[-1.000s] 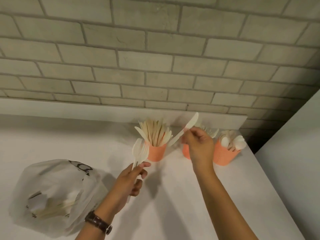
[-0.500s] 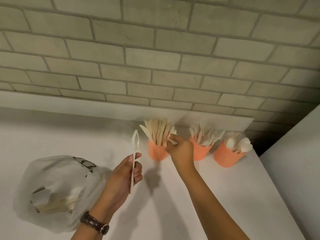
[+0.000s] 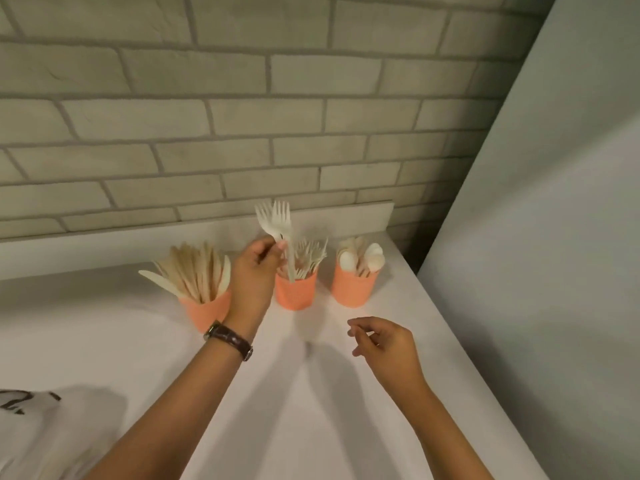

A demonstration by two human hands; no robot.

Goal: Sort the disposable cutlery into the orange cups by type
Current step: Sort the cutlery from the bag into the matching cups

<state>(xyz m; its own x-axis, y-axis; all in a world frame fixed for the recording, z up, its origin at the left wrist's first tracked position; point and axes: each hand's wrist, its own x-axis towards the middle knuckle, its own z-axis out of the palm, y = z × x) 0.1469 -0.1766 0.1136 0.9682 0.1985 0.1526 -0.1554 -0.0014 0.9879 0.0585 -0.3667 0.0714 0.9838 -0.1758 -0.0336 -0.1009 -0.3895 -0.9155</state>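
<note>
We seem to be at a kitchen counter or a small serving corner, though we cannot tell whether it belongs to a home or a café. We see a plain white counter (image 3: 346, 410) running into a corner, with a low white upstand (image 3: 104, 252) along its back edge and a wall (image 3: 207, 116) of pale grey brick above it. A smooth white panel (image 3: 554, 237) closes the right side. Three orange cups (image 3: 353, 289) stand in a row near the wall, holding knives (image 3: 197, 271), forks (image 3: 313, 256) and spoons (image 3: 362, 259) of the throwaway kind, and a thin plastic bag (image 3: 38, 431) lies at the near left.
</note>
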